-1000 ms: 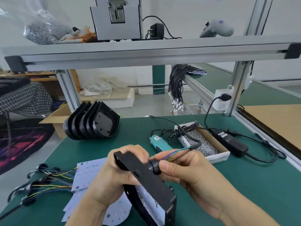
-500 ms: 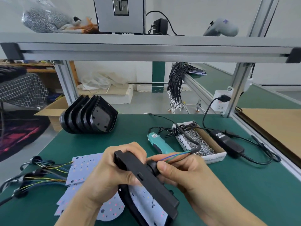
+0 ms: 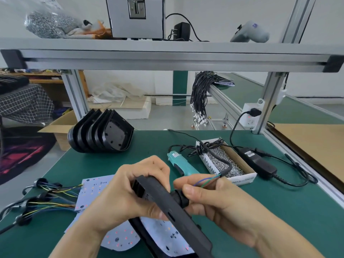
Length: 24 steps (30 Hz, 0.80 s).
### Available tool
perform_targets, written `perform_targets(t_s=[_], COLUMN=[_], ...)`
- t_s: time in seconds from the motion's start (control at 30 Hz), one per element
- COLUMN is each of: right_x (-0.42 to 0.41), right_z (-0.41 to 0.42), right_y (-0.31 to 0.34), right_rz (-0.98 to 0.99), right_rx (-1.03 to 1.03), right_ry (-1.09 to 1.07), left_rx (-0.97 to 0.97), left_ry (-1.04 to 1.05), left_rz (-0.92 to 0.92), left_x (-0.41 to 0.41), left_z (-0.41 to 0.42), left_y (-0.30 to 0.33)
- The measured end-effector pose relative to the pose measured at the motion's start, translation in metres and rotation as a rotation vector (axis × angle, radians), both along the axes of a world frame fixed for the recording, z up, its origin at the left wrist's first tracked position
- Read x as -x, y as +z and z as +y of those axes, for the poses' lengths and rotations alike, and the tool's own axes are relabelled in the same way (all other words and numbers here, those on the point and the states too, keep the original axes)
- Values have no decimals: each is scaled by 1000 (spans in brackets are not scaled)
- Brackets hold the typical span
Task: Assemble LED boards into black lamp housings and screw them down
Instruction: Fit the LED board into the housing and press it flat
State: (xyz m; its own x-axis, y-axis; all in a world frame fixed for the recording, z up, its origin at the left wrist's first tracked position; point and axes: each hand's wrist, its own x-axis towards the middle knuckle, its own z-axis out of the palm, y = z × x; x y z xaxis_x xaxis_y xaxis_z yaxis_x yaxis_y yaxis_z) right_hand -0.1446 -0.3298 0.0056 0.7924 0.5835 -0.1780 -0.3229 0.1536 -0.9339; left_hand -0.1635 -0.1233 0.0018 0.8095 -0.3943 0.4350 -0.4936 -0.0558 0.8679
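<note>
Both hands are holding a black plastic lamp housing edge-up above the green worktop: the left hand is gripping its upper end, the right hand is pinching the black round cable gland on its side. A white LED board is showing inside; the frame's bottom edge is cutting off the lower end.

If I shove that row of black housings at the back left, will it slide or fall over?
The row of black housings stands on edge, leaning together, so a shove would probably topple or fan it rather than slide it. The shells look like thin moulded plastic, likely light, and rounded rims may rock.
</note>
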Motion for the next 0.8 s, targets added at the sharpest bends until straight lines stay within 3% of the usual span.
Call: perform_targets(t_s=[0.17, 0.4, 0.8], right_x=[4, 13, 27], right_z=[-8, -7, 4], right_y=[-2, -10, -21], right_rz=[-22, 26, 137], right_rx=[70, -20, -103], right_ry=[67, 0, -108], left_rx=[-93, -179, -138], left_ry=[31, -4, -35], left_rz=[-19, -6, 80], left_x=[5, 5, 7], left_z=[-5, -6, -5], left_y=[1, 6, 7])
